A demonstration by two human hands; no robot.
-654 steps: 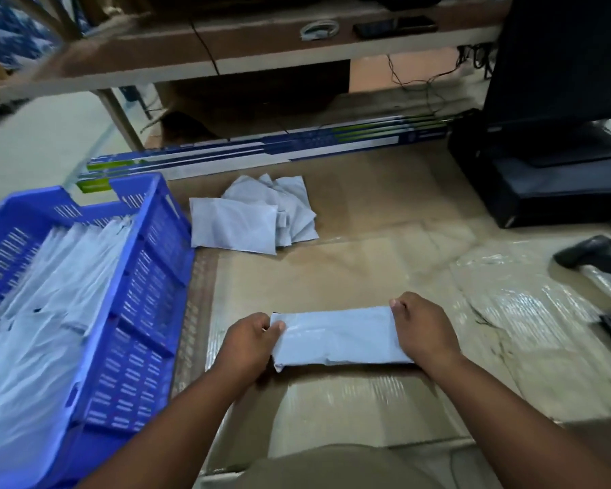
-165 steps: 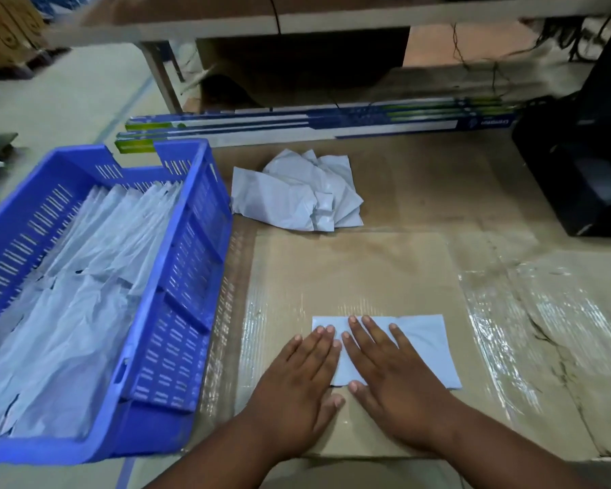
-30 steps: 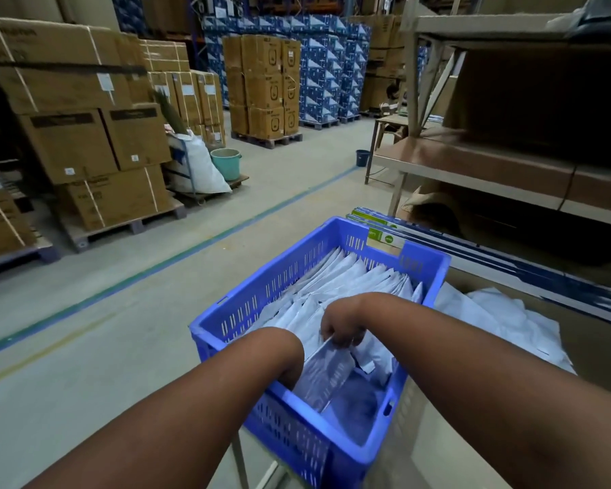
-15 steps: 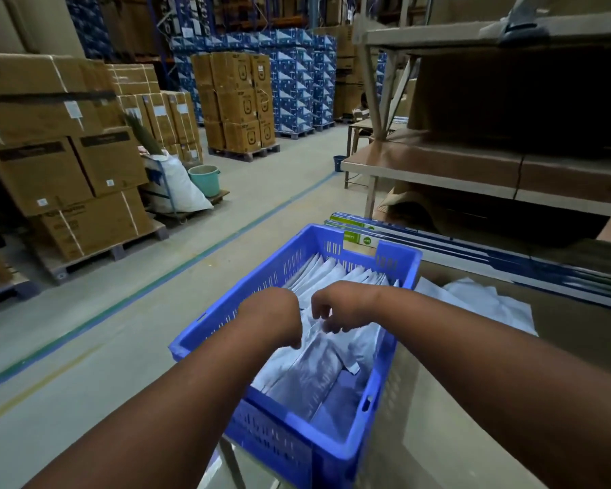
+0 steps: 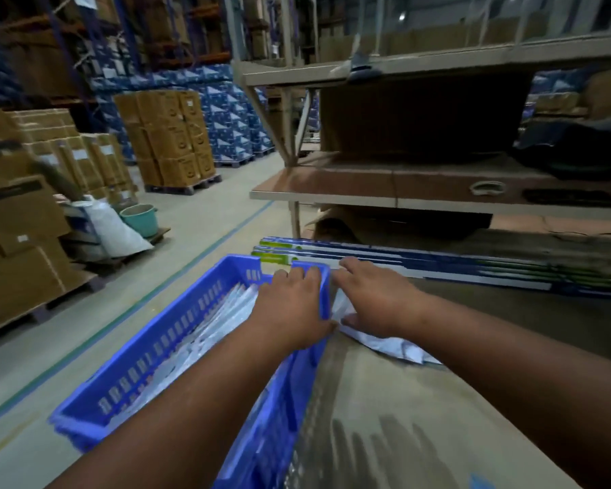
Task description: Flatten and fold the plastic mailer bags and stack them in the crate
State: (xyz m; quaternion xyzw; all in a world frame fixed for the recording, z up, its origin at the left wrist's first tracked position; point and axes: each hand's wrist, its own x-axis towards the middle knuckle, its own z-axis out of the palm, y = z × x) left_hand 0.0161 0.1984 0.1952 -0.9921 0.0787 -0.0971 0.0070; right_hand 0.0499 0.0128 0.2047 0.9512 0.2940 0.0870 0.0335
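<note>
Over the crate's far right corner, the left hand lies flat, fingers straight. Beside it, the open right hand rests on crumpled mailer bags on the bench. Crate's long axis runs away, folded bags aligned.

Both forearms reach forward side by side, nearly parallel. The left hand is palm down with its fingers extended forward and thumb out. The right hand lies flat just beside it, fingers straight, palm down.
</note>
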